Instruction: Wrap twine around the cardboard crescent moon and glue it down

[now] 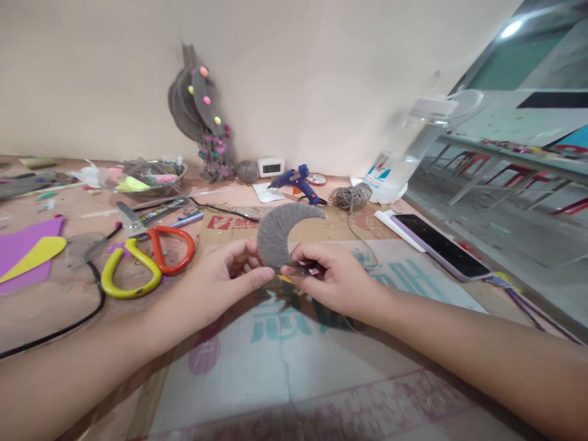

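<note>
A crescent shape [278,231] wrapped in grey yarn stands between my hands, its open side to the right. My left hand [236,269] grips its lower left edge with thumb and fingers. At the crescent's lower end, my right hand [324,272] is closed in a pinch on it; a bit of yellow shows beneath the fingertips. Behind my right hand lies a loose ball of grey yarn [351,197], with a strand trailing from it toward the hand.
Scissors [133,285] lie at left beside purple sheets [34,263]. Along the wall are a filled bowl [154,190], a decorated hanging [202,110], a clock [271,166], a blue glue gun [298,180] and a bottle [399,153]. A phone [441,245] lies at right.
</note>
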The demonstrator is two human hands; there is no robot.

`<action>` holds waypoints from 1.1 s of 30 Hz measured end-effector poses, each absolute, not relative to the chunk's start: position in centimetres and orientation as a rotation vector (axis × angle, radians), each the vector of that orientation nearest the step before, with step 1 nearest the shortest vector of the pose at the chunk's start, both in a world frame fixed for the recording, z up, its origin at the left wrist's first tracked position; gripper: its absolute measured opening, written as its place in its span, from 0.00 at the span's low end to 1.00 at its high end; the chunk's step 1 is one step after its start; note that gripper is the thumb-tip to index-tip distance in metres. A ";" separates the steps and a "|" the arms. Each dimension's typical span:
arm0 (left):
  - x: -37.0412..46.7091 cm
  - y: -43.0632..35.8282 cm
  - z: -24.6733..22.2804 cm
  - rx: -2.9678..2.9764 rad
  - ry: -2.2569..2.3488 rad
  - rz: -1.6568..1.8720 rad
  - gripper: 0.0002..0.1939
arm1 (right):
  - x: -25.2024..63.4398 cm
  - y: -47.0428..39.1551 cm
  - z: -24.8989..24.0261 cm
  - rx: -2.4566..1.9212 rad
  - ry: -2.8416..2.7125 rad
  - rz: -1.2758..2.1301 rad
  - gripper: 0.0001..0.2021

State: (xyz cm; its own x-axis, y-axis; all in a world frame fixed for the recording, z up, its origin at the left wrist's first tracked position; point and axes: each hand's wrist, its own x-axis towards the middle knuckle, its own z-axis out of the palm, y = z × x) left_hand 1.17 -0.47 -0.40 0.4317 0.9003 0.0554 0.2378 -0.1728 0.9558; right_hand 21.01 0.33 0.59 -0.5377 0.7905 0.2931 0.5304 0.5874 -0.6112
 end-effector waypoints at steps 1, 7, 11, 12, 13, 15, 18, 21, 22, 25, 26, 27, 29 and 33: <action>1.2 -0.5 -0.4 1.643 1.010 0.863 0.11 | 21.1 0.2 0.5 -1.046 -2.296 0.505 0.03; 1.6 -1.5 0.5 1.599 0.968 0.826 0.17 | 21.1 -0.4 0.4 -0.887 -2.454 0.143 0.05; 1.4 -1.5 0.5 1.634 0.957 0.787 0.17 | 21.1 -0.6 0.3 -0.729 -2.497 0.075 0.09; 1.3 -1.3 0.4 1.649 0.960 0.792 0.15 | 21.0 -0.6 0.3 -0.704 -2.502 0.064 0.09; 1.2 -1.1 0.3 1.660 0.969 0.805 0.14 | 21.0 -0.6 0.3 -0.686 -2.504 0.061 0.09; 1.1 -0.8 0.1 1.654 0.980 0.833 0.13 | 21.0 -0.6 0.4 -0.679 -2.515 0.087 0.10; 1.2 -0.6 0.0 1.584 0.968 0.860 0.14 | 21.1 -0.6 0.6 -0.722 -2.503 0.173 0.13; 1.3 -0.7 0.1 1.514 0.985 0.901 0.14 | 21.3 -0.4 0.7 -0.773 -2.449 0.314 0.13; 1.2 -0.7 0.1 1.500 1.005 0.910 0.13 | 21.3 -0.4 0.7 -0.787 -2.424 0.347 0.12; 1.0 -0.6 0.1 1.453 1.083 0.934 0.12 | 21.5 -0.3 0.7 -0.882 -2.316 0.399 0.08; 0.9 -0.5 0.0 1.428 1.085 0.937 0.12 | 21.4 -0.2 0.7 -0.928 -2.253 0.415 0.06; 0.8 -0.3 -0.1 1.399 1.066 0.942 0.11 | 21.4 -0.2 0.8 -0.973 -2.175 0.437 0.04; 0.8 -0.1 -0.3 1.341 0.978 0.952 0.09 | 21.3 -0.1 1.0 -1.046 -2.003 0.517 0.03; 0.8 0.1 -0.7 1.265 0.819 0.967 0.06 | 20.9 0.6 1.0 -1.105 -1.837 0.879 0.08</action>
State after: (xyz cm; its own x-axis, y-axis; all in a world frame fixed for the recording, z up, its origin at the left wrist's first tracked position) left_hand 0.84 0.08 -0.68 0.3902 0.9205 0.0182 -0.1339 0.0372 0.9903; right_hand 20.94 0.56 0.99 -0.2965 0.9134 0.2788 0.3562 0.3767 -0.8551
